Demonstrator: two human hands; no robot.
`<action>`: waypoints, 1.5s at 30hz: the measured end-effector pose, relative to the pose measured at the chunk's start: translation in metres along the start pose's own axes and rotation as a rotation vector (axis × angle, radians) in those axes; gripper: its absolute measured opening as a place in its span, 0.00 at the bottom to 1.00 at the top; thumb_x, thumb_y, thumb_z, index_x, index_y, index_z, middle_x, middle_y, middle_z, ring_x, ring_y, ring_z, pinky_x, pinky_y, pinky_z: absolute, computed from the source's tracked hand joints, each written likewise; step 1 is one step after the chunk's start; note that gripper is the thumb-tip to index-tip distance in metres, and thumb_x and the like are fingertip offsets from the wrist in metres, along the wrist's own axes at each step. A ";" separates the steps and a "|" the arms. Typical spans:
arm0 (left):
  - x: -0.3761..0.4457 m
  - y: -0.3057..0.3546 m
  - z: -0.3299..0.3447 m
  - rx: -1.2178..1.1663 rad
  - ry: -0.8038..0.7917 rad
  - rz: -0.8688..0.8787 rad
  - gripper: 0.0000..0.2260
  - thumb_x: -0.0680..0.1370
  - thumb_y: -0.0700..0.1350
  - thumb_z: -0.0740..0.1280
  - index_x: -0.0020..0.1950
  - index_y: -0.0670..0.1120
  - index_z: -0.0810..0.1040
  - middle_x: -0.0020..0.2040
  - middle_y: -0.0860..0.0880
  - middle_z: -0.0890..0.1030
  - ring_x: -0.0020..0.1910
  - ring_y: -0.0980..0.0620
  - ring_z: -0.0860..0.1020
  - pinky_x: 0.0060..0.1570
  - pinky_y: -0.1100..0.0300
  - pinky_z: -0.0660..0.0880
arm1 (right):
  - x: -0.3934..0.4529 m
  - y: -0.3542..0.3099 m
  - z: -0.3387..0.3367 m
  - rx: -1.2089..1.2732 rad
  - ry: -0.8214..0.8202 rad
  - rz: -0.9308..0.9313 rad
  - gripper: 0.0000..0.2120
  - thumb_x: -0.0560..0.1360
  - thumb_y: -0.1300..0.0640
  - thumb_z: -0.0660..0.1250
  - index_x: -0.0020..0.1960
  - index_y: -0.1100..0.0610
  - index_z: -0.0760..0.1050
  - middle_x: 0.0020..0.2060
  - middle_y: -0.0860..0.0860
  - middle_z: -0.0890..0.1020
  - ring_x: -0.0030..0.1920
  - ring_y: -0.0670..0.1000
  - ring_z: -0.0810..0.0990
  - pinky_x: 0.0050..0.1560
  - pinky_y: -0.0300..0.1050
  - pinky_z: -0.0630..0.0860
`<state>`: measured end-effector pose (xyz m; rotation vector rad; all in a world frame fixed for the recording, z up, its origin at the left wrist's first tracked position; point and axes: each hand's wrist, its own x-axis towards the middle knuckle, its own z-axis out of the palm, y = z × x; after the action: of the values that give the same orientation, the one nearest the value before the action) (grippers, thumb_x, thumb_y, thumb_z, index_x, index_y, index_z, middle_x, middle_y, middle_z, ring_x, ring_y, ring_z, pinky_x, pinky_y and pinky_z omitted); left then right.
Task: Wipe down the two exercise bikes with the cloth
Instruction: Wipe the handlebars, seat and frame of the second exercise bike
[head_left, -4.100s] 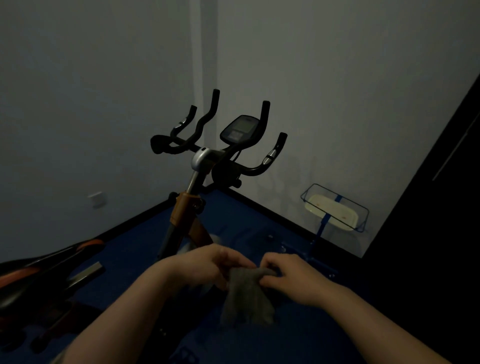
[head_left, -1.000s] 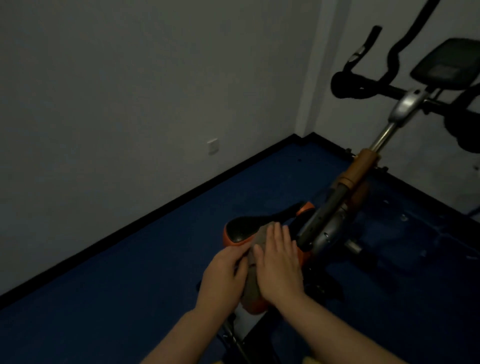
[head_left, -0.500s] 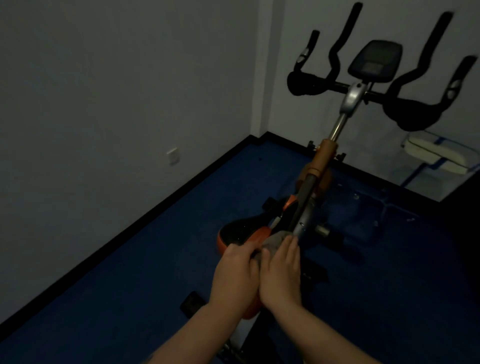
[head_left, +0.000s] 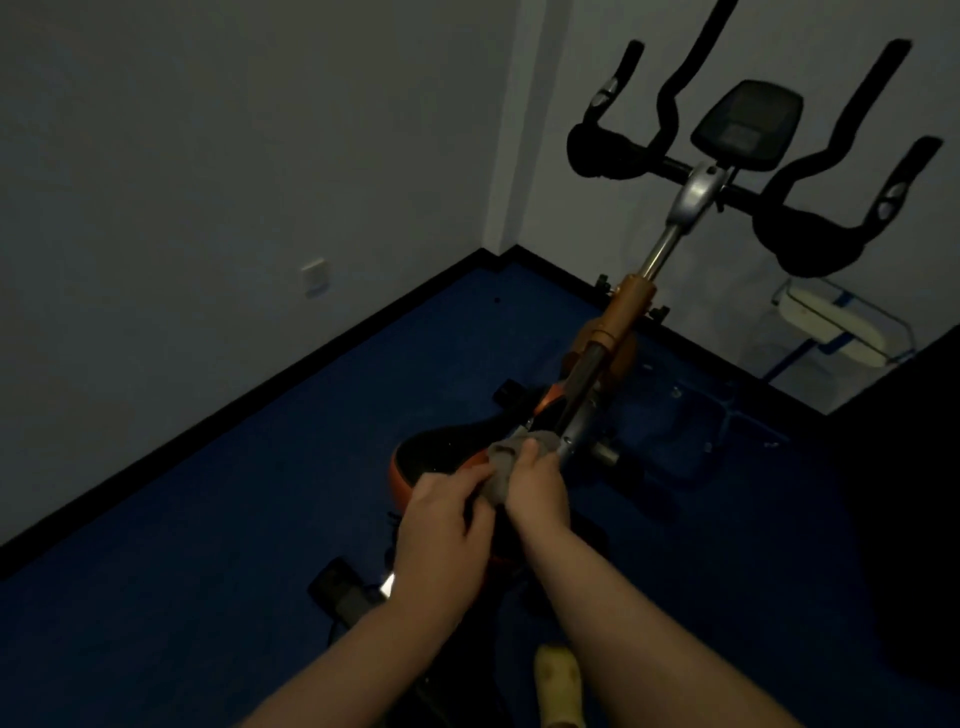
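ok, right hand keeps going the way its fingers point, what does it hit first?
Most likely the bike's grey frame tube. The right hand holds the cloth on the saddle, fingers aimed up and forward at that tube. Depth is unclear in this dim view.

Soft cloth (head_left: 506, 462); shiny metal post (head_left: 658, 257).

Showing bare forearms, no sleeves reaching left hand (head_left: 441, 525) or right hand (head_left: 537, 488); wearing a pale shoe (head_left: 558, 686) below.

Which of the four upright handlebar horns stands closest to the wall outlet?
The far-left horn, shortest-looking of the four; the other three rise farther right, around the console.
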<state>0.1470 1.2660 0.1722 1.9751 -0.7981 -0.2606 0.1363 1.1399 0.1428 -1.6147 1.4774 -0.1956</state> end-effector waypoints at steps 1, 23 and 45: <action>0.003 0.003 0.006 0.019 0.006 0.030 0.17 0.78 0.39 0.64 0.62 0.58 0.76 0.47 0.56 0.76 0.48 0.63 0.71 0.47 0.67 0.70 | 0.011 -0.001 0.001 0.049 -0.011 0.039 0.28 0.82 0.42 0.45 0.71 0.60 0.64 0.61 0.60 0.77 0.57 0.59 0.77 0.60 0.52 0.73; 0.025 0.003 0.059 0.373 0.468 0.104 0.08 0.75 0.40 0.60 0.41 0.44 0.79 0.37 0.49 0.78 0.37 0.52 0.74 0.38 0.55 0.71 | 0.141 -0.047 -0.057 -0.555 -0.441 -0.971 0.16 0.81 0.48 0.53 0.44 0.57 0.73 0.42 0.51 0.76 0.50 0.54 0.76 0.59 0.53 0.69; 0.020 0.010 0.069 0.602 0.672 -0.025 0.08 0.72 0.39 0.60 0.35 0.42 0.78 0.33 0.48 0.75 0.33 0.49 0.71 0.32 0.52 0.69 | 0.076 -0.058 -0.026 -0.931 -0.404 -1.310 0.16 0.82 0.52 0.47 0.64 0.54 0.68 0.54 0.51 0.79 0.52 0.54 0.77 0.49 0.49 0.66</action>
<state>0.1238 1.2015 0.1476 2.4035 -0.4262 0.6794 0.1814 1.0544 0.1638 -2.9411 -0.0745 0.1386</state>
